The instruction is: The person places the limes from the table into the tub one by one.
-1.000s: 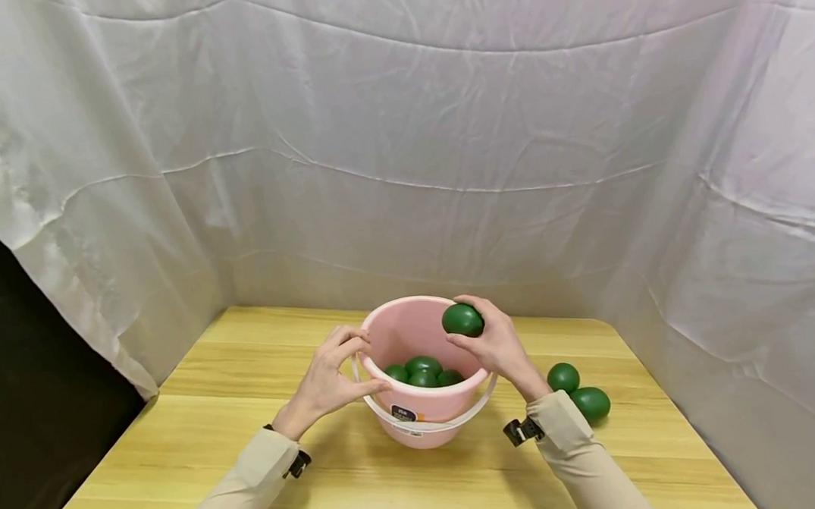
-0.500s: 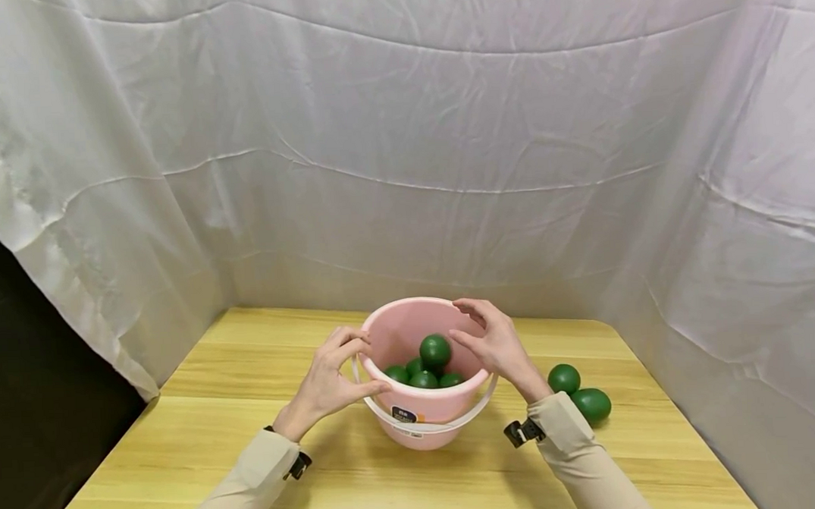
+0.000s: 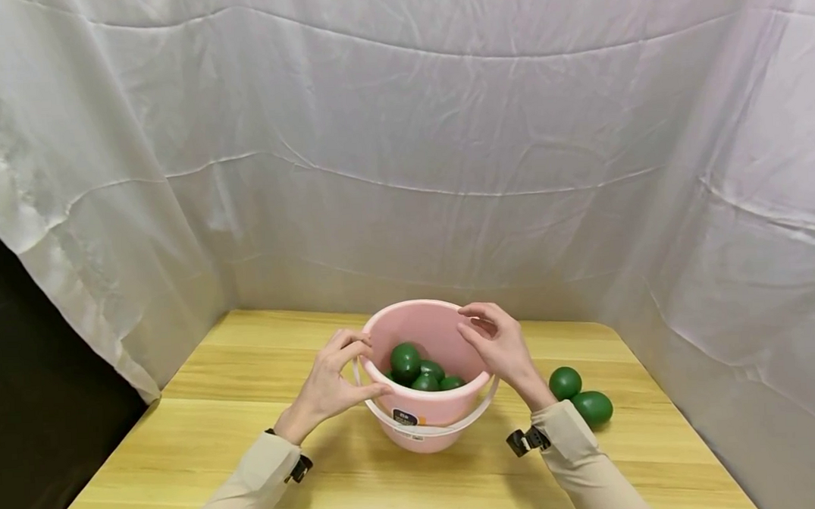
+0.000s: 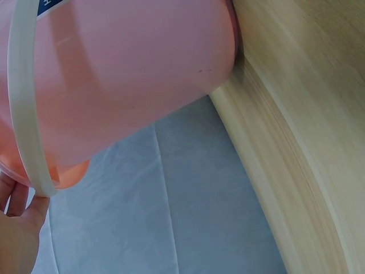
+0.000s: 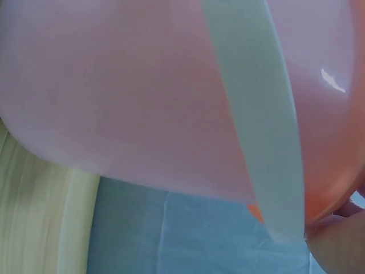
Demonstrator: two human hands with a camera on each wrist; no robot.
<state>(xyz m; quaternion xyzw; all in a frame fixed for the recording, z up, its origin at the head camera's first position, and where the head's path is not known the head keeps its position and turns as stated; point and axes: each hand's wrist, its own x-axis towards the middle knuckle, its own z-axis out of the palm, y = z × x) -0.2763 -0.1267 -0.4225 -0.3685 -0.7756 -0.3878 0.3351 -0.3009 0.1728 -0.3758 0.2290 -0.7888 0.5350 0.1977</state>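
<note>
A pink bucket [image 3: 425,434] with a white handle [image 3: 437,429] stands upright on the table. My left hand [image 3: 327,379] holds its left rim, thumb in front and fingers curved at the edge. In the left wrist view the left hand [image 4: 20,228] shows beside the handle's end. My right hand [image 3: 503,349] is at the right rim, fingers loosely bent and nothing between them. Several smooth, dark green, egg-shaped fruits resembling avocados lie inside; one avocado [image 3: 405,362] sits highest, at the left. The right wrist view shows mostly the bucket's wall [image 5: 125,103].
Two more avocados, a rounder one [image 3: 565,383] and a longer one [image 3: 593,409], lie together on the wooden table [image 3: 204,438], right of the bucket near my right forearm. Pale cloth [image 3: 402,133] hangs behind and at both sides.
My right hand has let go of the avocado it held over the bucket. That avocado fell in and rolled left onto the others. The left hand has stayed at the rim.
</note>
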